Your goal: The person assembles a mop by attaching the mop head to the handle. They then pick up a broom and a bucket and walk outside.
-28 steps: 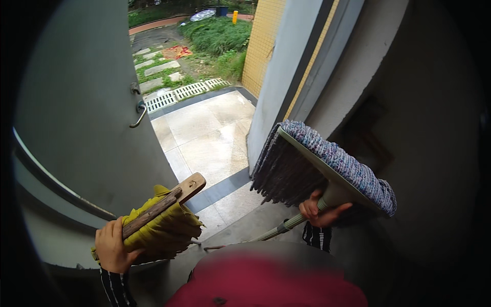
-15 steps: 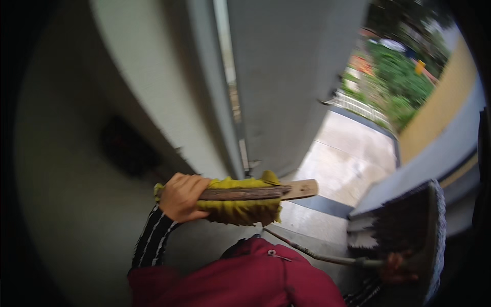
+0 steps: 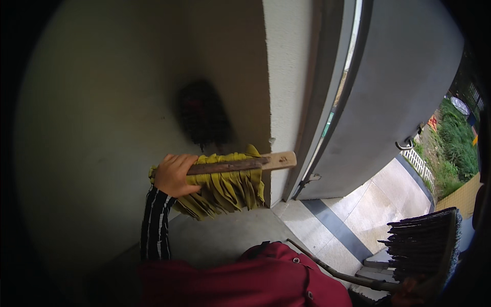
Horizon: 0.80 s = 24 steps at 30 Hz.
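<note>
My left hand (image 3: 175, 175) is closed round one end of a wooden bar fringed with pleated yellow strips (image 3: 225, 187), like a flat mop head. Its bare, pale wooden end points right, and the strips hang below my fingers. Low on the right, my right hand (image 3: 407, 292) is dim, its fingers wrapped round a long handle (image 3: 337, 275) close to a broom-like head with dark strips (image 3: 419, 245). A fuzzy bluish-grey edge runs along that head's right side. The handle slants toward my body, past my red garment.
A grey metal door (image 3: 388, 97) with a lever handle (image 3: 405, 145) stands open beside a pale wall edge (image 3: 289, 77). Beyond lies a tiled floor (image 3: 378, 199), with greenery (image 3: 458, 138) outside. On the dim left wall is a dark rounded shape (image 3: 203, 113) I cannot make out.
My view has swung left, so the door and doorway sit farther right. Both hands keep their hold; the broom-like head appears lower and farther right.
</note>
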Each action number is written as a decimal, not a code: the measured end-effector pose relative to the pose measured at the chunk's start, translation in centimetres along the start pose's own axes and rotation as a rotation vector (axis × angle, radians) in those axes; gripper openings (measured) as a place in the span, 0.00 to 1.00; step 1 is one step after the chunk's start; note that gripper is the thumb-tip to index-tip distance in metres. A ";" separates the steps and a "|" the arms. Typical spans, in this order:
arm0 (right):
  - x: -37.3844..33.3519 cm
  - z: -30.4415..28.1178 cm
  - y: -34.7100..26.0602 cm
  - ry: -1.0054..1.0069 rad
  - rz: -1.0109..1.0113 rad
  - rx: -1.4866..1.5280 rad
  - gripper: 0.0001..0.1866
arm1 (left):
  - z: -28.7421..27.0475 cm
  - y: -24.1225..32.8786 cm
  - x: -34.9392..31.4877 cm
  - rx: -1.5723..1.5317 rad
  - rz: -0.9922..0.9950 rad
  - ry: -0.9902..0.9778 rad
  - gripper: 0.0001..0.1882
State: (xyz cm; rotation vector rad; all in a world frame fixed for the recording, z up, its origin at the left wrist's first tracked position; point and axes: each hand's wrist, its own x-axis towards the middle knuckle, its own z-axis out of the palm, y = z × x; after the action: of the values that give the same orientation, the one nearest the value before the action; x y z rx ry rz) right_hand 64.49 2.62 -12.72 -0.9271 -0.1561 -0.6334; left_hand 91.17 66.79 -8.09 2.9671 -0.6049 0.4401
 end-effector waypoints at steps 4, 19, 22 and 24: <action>-0.9 -0.9 0.7 -0.020 -0.022 -0.005 0.53 | 2.0 -2.0 -2.5 0.017 -0.152 -0.038 0.35; -7.4 -4.1 1.3 -0.039 -0.080 -0.049 0.53 | 7.9 -10.8 -6.4 0.170 -0.528 -0.256 0.40; -8.7 -4.0 1.0 -0.039 -0.090 -0.062 0.53 | 8.9 -12.4 -6.8 0.162 -0.563 -0.134 0.41; -9.6 -4.1 0.6 -0.041 -0.097 -0.071 0.53 | 10.2 -13.4 -6.9 0.222 -0.539 -0.035 0.42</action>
State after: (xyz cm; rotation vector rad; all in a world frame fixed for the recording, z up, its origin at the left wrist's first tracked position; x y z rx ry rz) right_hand 56.50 3.87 -19.33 -1.0062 -0.2170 -0.7134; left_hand 93.03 80.32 -20.16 3.1664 0.2678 0.4227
